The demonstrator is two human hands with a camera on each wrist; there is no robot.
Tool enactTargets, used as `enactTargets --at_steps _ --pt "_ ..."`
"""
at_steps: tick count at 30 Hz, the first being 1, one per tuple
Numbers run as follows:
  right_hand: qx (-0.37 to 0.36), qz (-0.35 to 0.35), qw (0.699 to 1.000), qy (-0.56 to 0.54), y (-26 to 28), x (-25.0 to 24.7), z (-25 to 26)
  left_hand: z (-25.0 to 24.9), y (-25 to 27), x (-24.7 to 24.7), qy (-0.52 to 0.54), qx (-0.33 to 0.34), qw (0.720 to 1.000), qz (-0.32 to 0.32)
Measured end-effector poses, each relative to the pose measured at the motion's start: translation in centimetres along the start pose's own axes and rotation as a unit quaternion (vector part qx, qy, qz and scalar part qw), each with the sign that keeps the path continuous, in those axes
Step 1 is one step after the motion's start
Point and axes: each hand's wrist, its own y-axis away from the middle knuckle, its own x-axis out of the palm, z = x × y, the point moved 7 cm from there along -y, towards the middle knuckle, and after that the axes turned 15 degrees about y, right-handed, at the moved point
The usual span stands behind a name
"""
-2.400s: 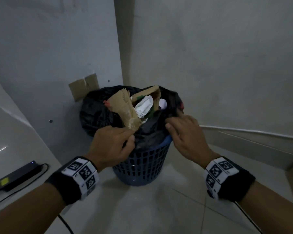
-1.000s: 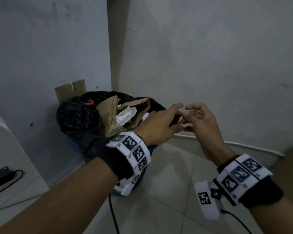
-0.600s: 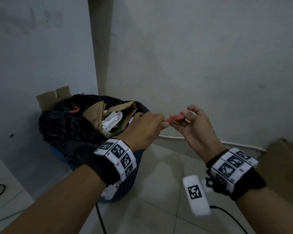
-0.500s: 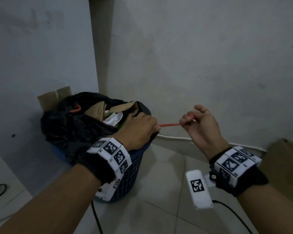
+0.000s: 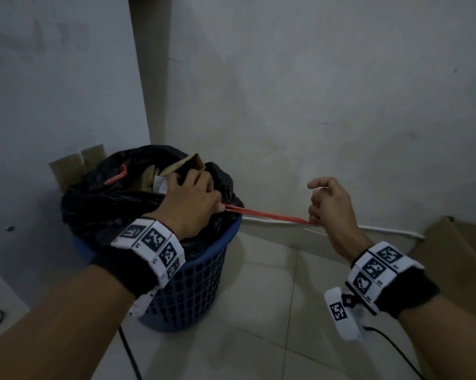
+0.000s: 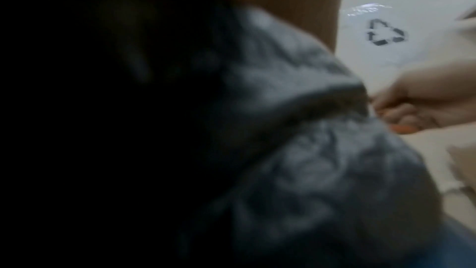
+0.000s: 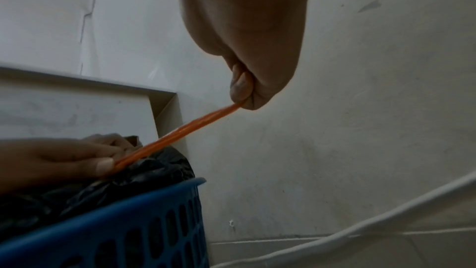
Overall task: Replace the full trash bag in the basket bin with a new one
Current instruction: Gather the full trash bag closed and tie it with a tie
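A blue basket bin [image 5: 201,272] [image 7: 144,217] stands in the room's corner, lined with a full black trash bag [image 5: 108,204] [image 6: 296,150] [image 7: 144,170] stuffed with brown paper and white scraps. My left hand [image 5: 195,201] [image 7: 77,160] grips the bag's gathered rim on the right side. My right hand [image 5: 327,204] [image 7: 247,52] pinches the orange-red drawstring [image 5: 267,215] [image 7: 180,131] and holds it stretched taut to the right of the bin. A second loop of drawstring [image 5: 116,176] shows at the bag's far left rim.
Walls close in behind and left of the bin. A cardboard piece [image 5: 75,165] leans behind it. A white cable [image 5: 368,229] runs along the skirting. A brown cardboard box [image 5: 461,259] sits at the right on the tiled floor [image 5: 258,325].
My right hand has drawn the drawstring out to the right, from a short stub to a long taut line. My left hand stayed on the bag's rim, which has bunched closer.
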Motion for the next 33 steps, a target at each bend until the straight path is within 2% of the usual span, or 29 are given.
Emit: enactTargets --at_steps 3,7,10,12,14,16,19,21,23,25,26,28,30,32,33 --pt "-0.077 0.010 0.992 0.098 1.5 1.2 -0.3 -0.6 0.8 0.1 -0.001 0.029 0.999 -0.032" --pt "-0.136 0.043 0.971 0.192 2.8 3.3 0.1 1.6 2.3 -1.1 0.173 0.050 0.979 -0.097" --pt "-0.172 0.029 0.946 0.274 3.1 4.2 2.1 5.0 3.6 -2.2 0.213 0.007 0.959 -0.187" --pt "-0.203 0.028 0.941 0.270 3.6 5.0 4.1 6.9 4.2 -2.2 0.227 -0.036 0.954 -0.194" --pt "-0.243 0.052 0.935 0.252 4.2 6.5 6.6 7.6 4.4 -1.7 0.226 -0.055 0.960 -0.153" --pt "-0.275 0.099 0.920 0.259 4.6 8.5 9.0 7.4 4.3 -0.6 0.221 -0.071 0.970 -0.070" --pt "-0.305 0.164 0.877 0.333 4.5 12.2 10.9 6.6 4.5 1.5 0.197 -0.096 0.974 0.055" --pt "-0.309 0.202 0.848 0.380 4.3 14.7 11.2 6.4 4.5 2.0 0.174 -0.096 0.977 0.079" --pt "-0.309 0.233 0.817 0.428 4.4 17.1 10.7 6.8 4.4 1.3 0.183 -0.092 0.978 0.042" --pt "-0.319 0.245 0.796 0.452 5.0 19.0 10.5 7.1 4.6 -0.3 0.149 -0.063 0.986 -0.042" --pt "-0.328 0.245 0.797 0.444 5.4 19.6 10.6 7.4 4.9 -1.2 0.111 -0.043 0.988 -0.097" --pt "-0.365 0.220 0.810 0.402 6.1 20.2 11.2 8.2 6.3 -3.0 0.071 -0.030 0.974 -0.213" --pt "-0.386 0.186 0.838 0.338 6.5 20.1 11.8 10.0 7.8 -4.3 0.073 -0.073 0.951 -0.293" --pt "-0.353 0.199 0.870 0.280 6.7 20.3 11.7 12.7 8.6 -4.4 0.099 -0.172 0.938 -0.284" --pt "-0.332 0.216 0.876 0.273 6.9 20.7 11.3 14.1 8.8 -4.1 0.118 -0.221 0.930 -0.271"
